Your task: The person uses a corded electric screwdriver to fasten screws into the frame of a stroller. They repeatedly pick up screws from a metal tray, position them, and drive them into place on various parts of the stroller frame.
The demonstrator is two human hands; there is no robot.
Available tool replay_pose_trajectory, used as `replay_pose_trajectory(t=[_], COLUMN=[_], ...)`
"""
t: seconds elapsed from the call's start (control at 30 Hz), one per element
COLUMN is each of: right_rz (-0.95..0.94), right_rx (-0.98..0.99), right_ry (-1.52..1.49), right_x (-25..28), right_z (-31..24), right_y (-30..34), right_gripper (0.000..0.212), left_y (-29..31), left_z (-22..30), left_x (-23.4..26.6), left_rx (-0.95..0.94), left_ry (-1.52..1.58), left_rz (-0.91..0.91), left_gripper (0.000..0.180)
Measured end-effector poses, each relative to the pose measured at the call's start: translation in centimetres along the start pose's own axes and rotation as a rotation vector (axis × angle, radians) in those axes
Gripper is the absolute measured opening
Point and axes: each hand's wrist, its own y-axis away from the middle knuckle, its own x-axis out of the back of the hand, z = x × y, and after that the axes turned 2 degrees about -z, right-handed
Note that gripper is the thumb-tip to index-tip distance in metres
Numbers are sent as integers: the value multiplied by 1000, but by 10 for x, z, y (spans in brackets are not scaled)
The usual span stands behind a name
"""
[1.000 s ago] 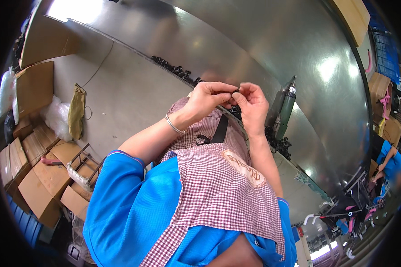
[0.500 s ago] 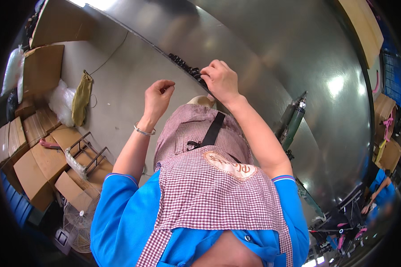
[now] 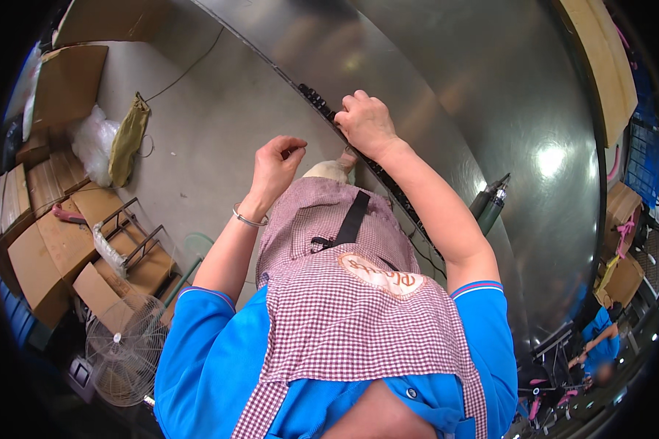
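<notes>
My right hand (image 3: 367, 126) is over the edge of the dark metal tabletop (image 3: 417, 80). Its fingers are curled together beside a row of small black parts (image 3: 313, 98) along that edge. Whatever lies between its fingertips is hidden. To the left, off the table, my left hand (image 3: 277, 167) hangs in the air with thumb and fingers pinched; anything in them is too small to make out. A bracelet (image 3: 250, 218) circles my left wrist. On the tabletop right of my right forearm lies a green and black pen-shaped power tool (image 3: 493, 208), beside a second dark one.
Cardboard boxes (image 3: 51, 256), a wire-cage fan (image 3: 124, 350) and a metal-framed trolley (image 3: 135, 241) stand on the left. An olive cloth bag (image 3: 129, 143) hangs near clear plastic wrap (image 3: 95, 143). Another person in blue (image 3: 600, 340) is at the far right.
My left hand has moved slightly right, nearer the table edge. My right hand stays at the row of black parts, a little further right in view. The whole view has turned slightly.
</notes>
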Motion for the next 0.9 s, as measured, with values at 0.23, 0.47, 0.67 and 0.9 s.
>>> replay_pose_trajectory(t=[0.23,0.47,0.67,0.9], right_rz=[53,24,122,303], right_rx=[-201,-34,113,-682], right_ry=[-118,12,4,-866], right_x=[13,0,4,53], right_z=[14,-3,7,41], right_y=[11,0,3,47], right_gripper=[5,8,9,8], left_y=[-14,-17,-30,-58], left_z=[16,20,41,56], left_x=[4,-2,-13,-48], left_rx=[-78,-145,-276,-615], left_ry=[-33,-47,-106,-687], left_rz=[3,-7,33,75], left_gripper=[14,12,12,10])
